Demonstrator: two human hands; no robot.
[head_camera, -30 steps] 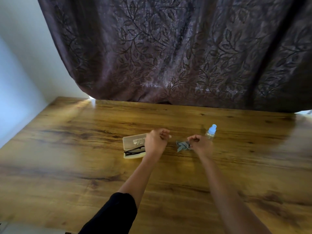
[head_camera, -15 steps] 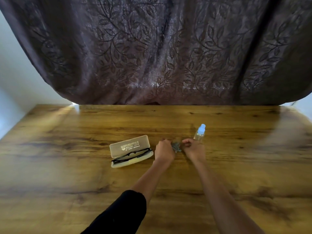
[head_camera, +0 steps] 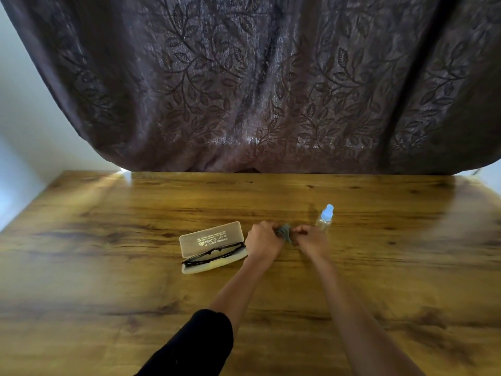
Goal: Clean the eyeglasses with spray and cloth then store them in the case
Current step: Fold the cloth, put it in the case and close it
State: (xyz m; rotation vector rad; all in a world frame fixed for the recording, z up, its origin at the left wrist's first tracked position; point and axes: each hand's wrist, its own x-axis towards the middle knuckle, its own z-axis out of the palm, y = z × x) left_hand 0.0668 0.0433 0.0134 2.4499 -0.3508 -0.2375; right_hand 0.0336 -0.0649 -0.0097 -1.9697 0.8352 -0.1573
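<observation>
Grey cloth [head_camera: 284,230] gripped by left hand [head_camera: 264,241] and right hand [head_camera: 311,240], spray bottle [head_camera: 324,219] behind, eyeglasses [head_camera: 214,253] in open case [head_camera: 189,241]

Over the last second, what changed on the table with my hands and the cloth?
The left hand moved right, away from the case, and took hold of the cloth the right hand already held; both grip it now. The eyeglasses stayed in the open case; the spray bottle stayed upright.

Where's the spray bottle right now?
Head view: the spray bottle stands upright on the wooden table, right of centre, just behind the right hand gripping the cloth.
</observation>
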